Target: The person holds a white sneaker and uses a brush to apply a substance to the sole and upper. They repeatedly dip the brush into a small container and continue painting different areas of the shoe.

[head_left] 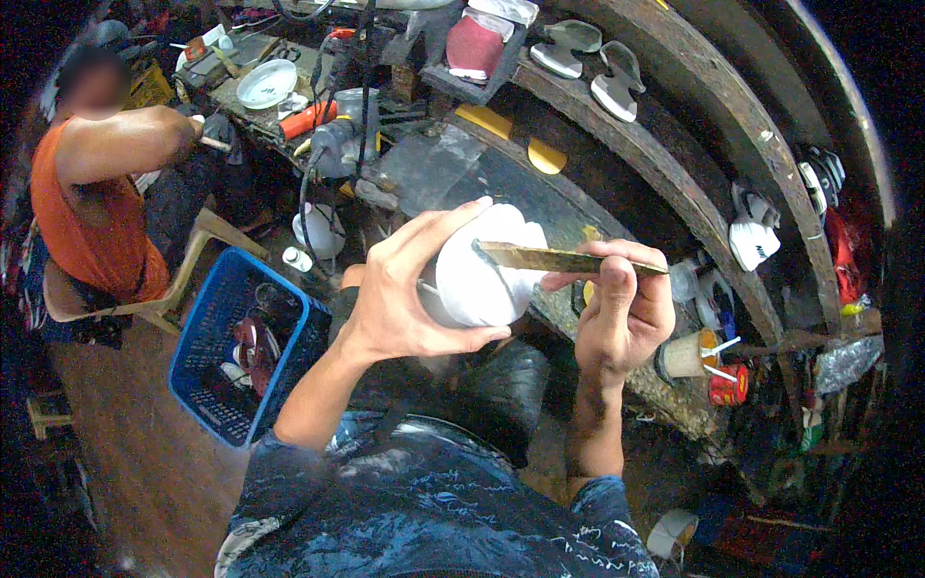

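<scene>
My left hand (400,294) is wrapped round a rounded white thing (469,284), probably a shoe seen end-on, with fingers on top and the thumb below. A dark line curves across the white surface. My right hand (624,313) pinches a narrow, flat, brownish strip-like tool (559,259) between thumb and fingers. The tool lies nearly level, and its left tip meets the white surface near the dark line. Whether the tip presses in or only rests there, I cannot tell. Below the white thing, my lap is partly hidden by my hands.
To the left stands a blue plastic basket (183,371) with dark red shoes inside. Beyond it a person in an orange top (96,217) sits on a chair. A cluttered workbench (226,96) runs behind. Wooden shelves (665,154) with shoes curve along the right. Brushes stand in a cup (684,355).
</scene>
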A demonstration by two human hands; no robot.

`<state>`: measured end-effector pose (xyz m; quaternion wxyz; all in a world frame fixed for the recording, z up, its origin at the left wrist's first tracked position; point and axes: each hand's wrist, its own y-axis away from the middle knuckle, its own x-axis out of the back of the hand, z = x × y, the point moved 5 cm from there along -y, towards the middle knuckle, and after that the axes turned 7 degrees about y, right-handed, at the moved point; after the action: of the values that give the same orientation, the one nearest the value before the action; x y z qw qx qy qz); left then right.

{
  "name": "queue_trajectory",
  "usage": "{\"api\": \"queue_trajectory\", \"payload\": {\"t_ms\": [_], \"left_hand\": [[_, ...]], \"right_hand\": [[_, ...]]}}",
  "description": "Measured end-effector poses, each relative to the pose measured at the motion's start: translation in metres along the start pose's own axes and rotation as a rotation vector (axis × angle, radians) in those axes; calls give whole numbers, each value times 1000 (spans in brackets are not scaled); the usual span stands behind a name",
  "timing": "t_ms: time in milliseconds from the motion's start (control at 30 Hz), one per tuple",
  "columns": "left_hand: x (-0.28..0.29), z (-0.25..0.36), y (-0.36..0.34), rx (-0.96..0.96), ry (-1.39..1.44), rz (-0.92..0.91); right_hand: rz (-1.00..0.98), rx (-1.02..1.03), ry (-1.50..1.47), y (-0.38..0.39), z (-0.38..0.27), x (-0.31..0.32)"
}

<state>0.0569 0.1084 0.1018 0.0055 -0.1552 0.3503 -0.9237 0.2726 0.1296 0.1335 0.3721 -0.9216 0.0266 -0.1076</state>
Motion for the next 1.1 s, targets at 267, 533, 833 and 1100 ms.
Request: {"api": "queue_trajectory", "payload": {"t_ms": [267,533,833,1100], "left_hand": [[-2,2,-3,-41,34,5],[-5,-1,-4,-49,74,-9],[-9,-11,-2,0,180,-29],[-12,-25,1,63,283,-77]], "right_hand": [[-91,57,24,1,5,8],[-128,64,-12,5,8,13],[-174,124,-36,3,1,13],[-238,133,-60,-1,-3,12]]}}
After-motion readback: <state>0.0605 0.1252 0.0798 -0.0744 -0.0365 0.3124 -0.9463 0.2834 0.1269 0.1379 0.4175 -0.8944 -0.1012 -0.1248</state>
